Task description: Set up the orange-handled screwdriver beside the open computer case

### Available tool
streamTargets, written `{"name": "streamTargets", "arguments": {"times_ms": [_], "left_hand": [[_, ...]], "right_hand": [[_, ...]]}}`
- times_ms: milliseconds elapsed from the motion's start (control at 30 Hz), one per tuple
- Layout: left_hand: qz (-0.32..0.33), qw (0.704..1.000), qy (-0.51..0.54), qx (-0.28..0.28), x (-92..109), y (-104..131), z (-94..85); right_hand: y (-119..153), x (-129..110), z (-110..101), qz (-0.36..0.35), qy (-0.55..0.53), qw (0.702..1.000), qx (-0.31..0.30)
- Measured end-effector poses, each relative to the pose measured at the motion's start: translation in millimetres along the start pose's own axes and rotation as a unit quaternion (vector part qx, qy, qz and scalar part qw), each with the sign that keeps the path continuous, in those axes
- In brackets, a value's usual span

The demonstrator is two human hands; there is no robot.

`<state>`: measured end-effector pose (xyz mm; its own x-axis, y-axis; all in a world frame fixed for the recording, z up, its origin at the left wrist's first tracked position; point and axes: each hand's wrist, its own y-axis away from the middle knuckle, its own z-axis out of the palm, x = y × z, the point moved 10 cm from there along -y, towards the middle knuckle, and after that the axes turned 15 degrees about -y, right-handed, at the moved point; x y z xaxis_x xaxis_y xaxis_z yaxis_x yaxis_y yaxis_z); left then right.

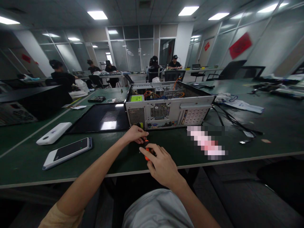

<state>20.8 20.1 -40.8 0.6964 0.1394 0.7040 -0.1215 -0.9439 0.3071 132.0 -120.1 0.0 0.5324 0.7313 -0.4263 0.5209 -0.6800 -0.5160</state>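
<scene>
An opened computer case (175,109) lies on the green table with its rear panel toward me; cables and a green-labelled part show inside. My right hand (162,163) is closed around an orange and black screwdriver (147,155), its shaft pointing away from me. Just in front of the case's lower left, my left hand (136,134) is closed near the screwdriver's tip. Its fingertips are pinched together, and what they hold, if anything, is too small to make out. A yellow-and-black object (140,125) sits behind that hand, against the case.
Left of the case lies a black side panel (95,118). Nearer me are a white power bank (54,133) and a white device with a dark screen (71,150). Black cables (234,122) and a white-blue cloth (242,104) lie at right. Several people sit farther back.
</scene>
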Motion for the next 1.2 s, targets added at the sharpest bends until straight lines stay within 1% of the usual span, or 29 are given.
{"name": "streamTargets", "arguments": {"times_ms": [67, 133, 233, 300, 367, 467, 500, 567, 700, 800, 867, 967, 1067, 1200], "left_hand": [[-0.012, 1.000, 0.016, -0.005, -2.3, -1.4, 1.5], [-0.017, 1.000, 0.023, -0.012, -3.0, -2.4, 3.5], [-0.017, 0.999, 0.027, -0.017, -2.6, -2.4, 4.6], [-0.021, 0.999, 0.028, -0.016, -3.4, -2.5, 4.4], [-0.023, 0.999, 0.028, -0.018, -4.2, -3.5, 4.6], [-0.026, 0.999, 0.017, -0.024, -6.9, -6.2, 5.3], [-0.026, 0.999, 0.012, -0.025, -7.6, -6.8, 5.4], [-0.023, 0.999, 0.003, -0.024, -7.7, -6.8, 4.7], [-0.010, 1.000, 0.006, -0.025, -3.4, -3.4, 3.6], [-0.007, 0.999, 0.022, -0.037, -2.3, -3.3, 5.7], [-0.008, 0.999, 0.028, -0.041, -3.9, -5.6, 6.4], [-0.011, 0.999, 0.025, -0.041, -6.3, -8.8, 6.6], [-0.018, 0.998, 0.028, -0.047, -6.3, -7.9, 7.4], [-0.035, 0.997, 0.036, -0.054, -4.3, -2.9, 8.6]], "right_hand": [[0.0, -2.6, -0.7, -0.005, -0.022, 1.000, -0.005], [-0.4, -0.2, -3.3, 0.012, -0.040, 0.999, 0.008], [-0.9, 9.4, -4.1, 0.061, -0.015, 0.998, 0.029], [-1.0, 13.5, -2.8, 0.075, 0.007, 0.996, 0.038], [-0.7, 14.3, -3.5, 0.063, -0.008, 0.996, 0.055], [1.9, 14.2, -10.9, 0.033, -0.058, 0.993, 0.099], [2.7, 13.6, -12.1, 0.023, -0.066, 0.992, 0.105], [2.9, 11.1, -9.8, 0.007, -0.062, 0.994, 0.087], [2.2, 5.5, -1.5, -0.001, -0.031, 0.999, 0.026], [1.4, 5.0, -3.7, 0.015, -0.047, 0.998, 0.024], [0.6, 8.4, -6.5, 0.041, -0.043, 0.997, 0.041], [-0.2, 15.8, -6.1, 0.081, 0.012, 0.995, 0.060], [-0.1, 16.9, -5.0, 0.071, 0.020, 0.994, 0.079], [3.4, 15.7, -13.3, 0.035, -0.033, 0.990, 0.130]]}}
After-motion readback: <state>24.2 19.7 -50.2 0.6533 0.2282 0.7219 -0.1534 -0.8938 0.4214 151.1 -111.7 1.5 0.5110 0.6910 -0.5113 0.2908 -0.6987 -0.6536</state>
